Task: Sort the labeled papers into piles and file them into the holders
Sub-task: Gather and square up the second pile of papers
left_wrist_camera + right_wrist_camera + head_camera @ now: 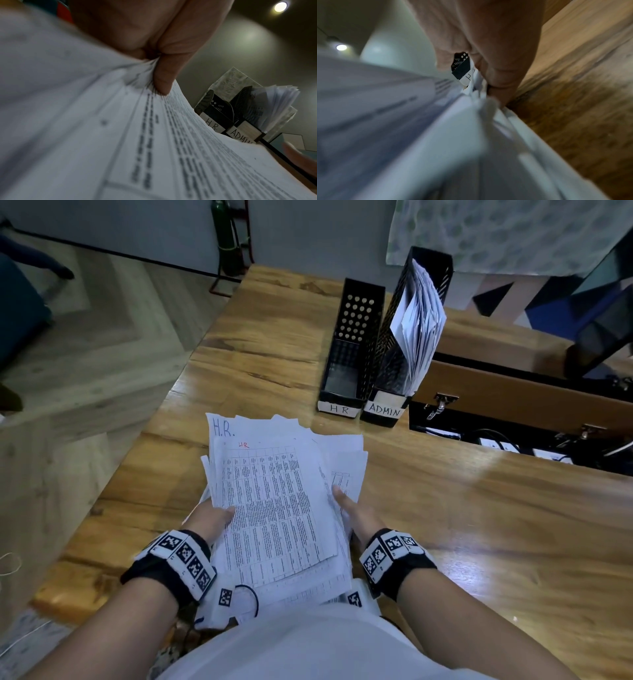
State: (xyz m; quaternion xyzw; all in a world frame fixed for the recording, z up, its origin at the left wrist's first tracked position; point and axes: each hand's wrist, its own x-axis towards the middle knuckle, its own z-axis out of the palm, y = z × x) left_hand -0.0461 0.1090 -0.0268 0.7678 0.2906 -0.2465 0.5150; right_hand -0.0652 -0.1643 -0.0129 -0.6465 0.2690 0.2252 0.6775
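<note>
A loose stack of printed papers (277, 501) marked "HR" is held over the near part of the wooden table (479, 525). My left hand (214, 518) grips its left edge, thumb on top, seen close in the left wrist view where the thumb (164, 75) presses the papers (120, 135). My right hand (356, 511) holds the right edge, thumb on top and fingers under the sheets (419, 135). Beyond stand two black holders: the one labeled HR (349, 350) looks empty, the one labeled ADMIN (397, 361) holds papers (421, 316).
A brown box with metal latches (520, 402) sits to the right of the holders, with cables (496, 440) below it. The table's left edge (164, 412) drops to a wood-pattern floor. A green cylinder (226, 237) stands by the far wall.
</note>
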